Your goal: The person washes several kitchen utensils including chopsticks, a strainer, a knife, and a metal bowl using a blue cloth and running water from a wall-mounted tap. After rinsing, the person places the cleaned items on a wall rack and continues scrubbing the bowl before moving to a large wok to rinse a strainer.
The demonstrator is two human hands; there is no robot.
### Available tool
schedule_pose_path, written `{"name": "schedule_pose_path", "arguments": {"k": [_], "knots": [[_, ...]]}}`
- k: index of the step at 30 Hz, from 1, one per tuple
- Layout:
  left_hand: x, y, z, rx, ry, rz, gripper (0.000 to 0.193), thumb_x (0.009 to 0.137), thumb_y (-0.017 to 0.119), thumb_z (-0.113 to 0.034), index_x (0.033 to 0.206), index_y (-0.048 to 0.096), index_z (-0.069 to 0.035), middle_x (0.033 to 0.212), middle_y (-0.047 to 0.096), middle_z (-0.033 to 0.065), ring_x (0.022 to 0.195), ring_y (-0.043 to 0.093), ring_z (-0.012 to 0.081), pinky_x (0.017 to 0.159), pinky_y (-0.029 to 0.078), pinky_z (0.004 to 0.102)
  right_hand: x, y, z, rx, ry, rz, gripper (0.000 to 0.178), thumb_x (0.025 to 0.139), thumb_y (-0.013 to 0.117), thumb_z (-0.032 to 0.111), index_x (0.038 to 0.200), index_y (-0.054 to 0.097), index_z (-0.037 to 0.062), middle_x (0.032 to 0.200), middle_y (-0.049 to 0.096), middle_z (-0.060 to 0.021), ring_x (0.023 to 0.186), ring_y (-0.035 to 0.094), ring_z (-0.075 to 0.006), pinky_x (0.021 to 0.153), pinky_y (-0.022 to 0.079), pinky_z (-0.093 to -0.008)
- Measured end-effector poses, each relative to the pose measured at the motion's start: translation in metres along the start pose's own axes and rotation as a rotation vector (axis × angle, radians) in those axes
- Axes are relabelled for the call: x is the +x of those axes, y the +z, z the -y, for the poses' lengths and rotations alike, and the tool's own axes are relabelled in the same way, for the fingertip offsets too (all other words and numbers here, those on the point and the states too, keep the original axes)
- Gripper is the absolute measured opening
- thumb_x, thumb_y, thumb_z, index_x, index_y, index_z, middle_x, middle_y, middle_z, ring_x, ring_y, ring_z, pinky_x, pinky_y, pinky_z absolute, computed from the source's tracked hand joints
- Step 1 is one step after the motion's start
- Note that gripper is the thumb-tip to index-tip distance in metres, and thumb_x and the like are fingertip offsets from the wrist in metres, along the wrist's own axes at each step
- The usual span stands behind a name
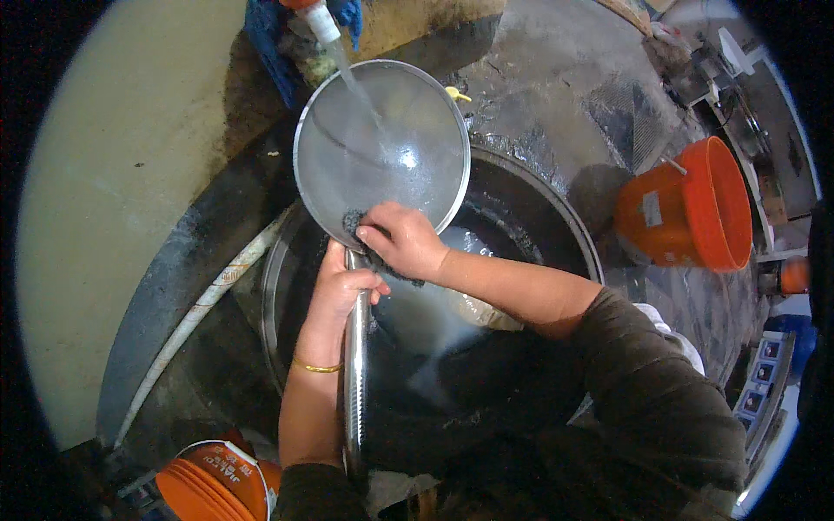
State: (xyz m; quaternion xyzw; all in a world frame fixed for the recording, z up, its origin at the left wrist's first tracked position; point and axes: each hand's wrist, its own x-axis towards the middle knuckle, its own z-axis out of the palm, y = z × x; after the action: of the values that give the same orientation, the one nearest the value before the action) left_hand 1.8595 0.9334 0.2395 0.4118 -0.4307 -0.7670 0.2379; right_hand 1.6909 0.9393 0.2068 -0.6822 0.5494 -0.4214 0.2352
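One mesh strainer (382, 148), one scouring pad (358, 227), one large dark basin (521, 200), two orange buckets (691, 204), one white hose (204, 308)

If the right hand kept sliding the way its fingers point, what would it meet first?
The right hand points left across the strainer rim, pressing a dark scrubber. Past that, probably the strainer's left rim, though depth is unclear.

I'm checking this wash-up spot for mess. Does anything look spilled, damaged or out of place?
Nothing is clearly broken. The orange bucket lies tipped on its side on the wet floor. The right hand scrubs the mesh strainer with a dark scourer under running water; the left hand grips its handle.
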Motion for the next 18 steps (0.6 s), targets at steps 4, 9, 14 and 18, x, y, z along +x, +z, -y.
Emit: {"name": "schedule_pose_path", "arguments": {"k": [4,9,14,18], "knots": [[-0.011,-0.007,-0.003,-0.022,0.045,-0.058,0.078,0.059,0.051,0.010,0.132,0.032,-0.007,0.096,0.055,0.0150,0.052,0.058,0.0193,0.043,0.046,0.0254,0.000,-0.009,-0.038,-0.687,0.049,0.284,0.020,0.085,0.057,0.030,0.088,0.062,0.0101,0.081,0.058,-0.0122,0.074,0.061,-0.0323,0.060,0.051,-0.0424],[0.001,-0.009,0.006,0.009,0.016,-0.006,0.079,0.060,0.051,0.011,0.134,0.030,-0.009,0.096,0.056,0.0160,0.053,0.059,0.0198,0.043,0.045,0.0250,-0.002,-0.001,-0.029,-0.451,0.124,-0.007,0.025,0.085,0.055,0.033,0.085,0.061,0.0086,0.084,0.059,-0.0138,0.076,0.062,-0.0331,0.064,0.052,-0.0434],[-0.003,-0.015,0.019,-0.015,-0.070,-0.014,0.075,0.061,0.052,0.010,0.132,0.032,-0.010,0.095,0.058,0.0157,0.056,0.060,0.0202,0.044,0.046,0.0244,-0.017,0.006,-0.040,-0.594,0.212,0.217,0.026,0.086,0.054,0.033,0.092,0.060,0.0087,0.087,0.059,-0.0150,0.078,0.062,-0.0345,0.068,0.051,-0.0432],[-0.003,-0.017,0.030,-0.071,-0.059,0.027,0.076,0.063,0.052,0.009,0.133,0.030,-0.009,0.097,0.060,0.0185,0.058,0.061,0.0217,0.046,0.049,0.0247,-0.033,-0.041,-0.094,-0.325,0.377,-0.194,0.032,0.079,0.065,0.035,0.088,0.067,0.0052,0.090,0.065,-0.0164,0.082,0.063,-0.0328,0.071,0.050,-0.0406]]}}
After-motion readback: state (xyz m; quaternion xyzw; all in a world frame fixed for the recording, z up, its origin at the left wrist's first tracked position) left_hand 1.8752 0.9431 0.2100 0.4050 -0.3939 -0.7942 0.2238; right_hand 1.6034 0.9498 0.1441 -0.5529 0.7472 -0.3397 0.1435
